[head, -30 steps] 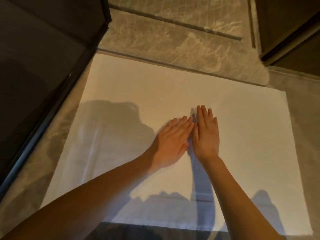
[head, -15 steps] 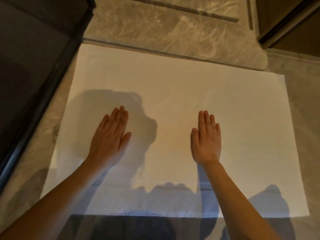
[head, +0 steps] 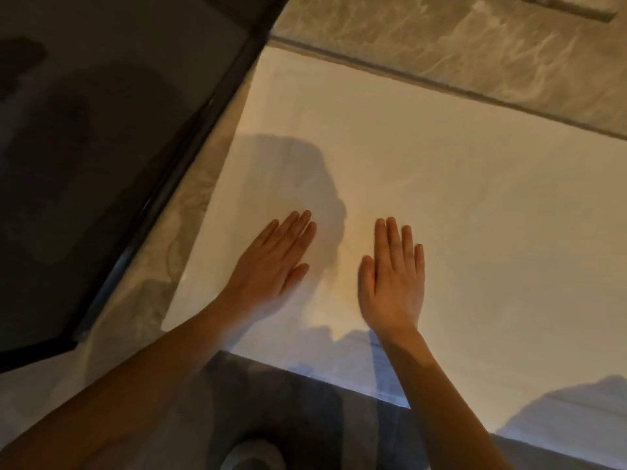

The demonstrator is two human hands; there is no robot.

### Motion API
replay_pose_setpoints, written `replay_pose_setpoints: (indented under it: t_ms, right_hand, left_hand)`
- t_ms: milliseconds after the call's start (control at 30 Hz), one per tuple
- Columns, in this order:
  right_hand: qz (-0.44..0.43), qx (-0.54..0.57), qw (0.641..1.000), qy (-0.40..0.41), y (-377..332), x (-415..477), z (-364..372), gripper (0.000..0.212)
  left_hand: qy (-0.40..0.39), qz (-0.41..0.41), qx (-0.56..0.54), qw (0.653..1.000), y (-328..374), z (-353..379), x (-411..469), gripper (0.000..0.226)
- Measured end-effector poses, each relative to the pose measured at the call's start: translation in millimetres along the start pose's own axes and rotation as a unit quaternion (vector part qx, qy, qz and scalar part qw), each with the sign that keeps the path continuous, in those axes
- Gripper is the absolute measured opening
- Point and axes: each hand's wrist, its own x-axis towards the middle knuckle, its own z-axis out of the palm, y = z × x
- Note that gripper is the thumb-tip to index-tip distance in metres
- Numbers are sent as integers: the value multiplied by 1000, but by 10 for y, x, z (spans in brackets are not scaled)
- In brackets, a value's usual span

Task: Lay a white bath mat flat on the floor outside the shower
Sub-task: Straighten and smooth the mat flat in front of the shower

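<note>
Smoothing white bath mat [head: 441, 171] beside the glass shower door [head: 101, 130]: left hand [head: 271, 266] and right hand [head: 393, 279] are laid flat, fingers together. Soft, light cloth is judged best gripped at corners.

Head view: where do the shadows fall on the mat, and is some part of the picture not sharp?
Head view: warm light; soft grey shadows lie on the white bath mat beyond the left hand and along its near edge behind the right hand; the forearms at the bottom look blurred.
</note>
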Motion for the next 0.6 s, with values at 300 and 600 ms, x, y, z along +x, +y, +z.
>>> replay_pose_setpoints:
  t_ms: [300, 600]
  right_hand:
    - [1, 5, 1000, -8, -44, -8, -18, 60]
    - [0, 1, 1000, -2, -67, -10, -19, 60]
  left_hand:
    - [-9, -131, 25, 991, -529, -172, -633, 67]
    - [6, 34, -64, 997, 341, 31, -612, 60]
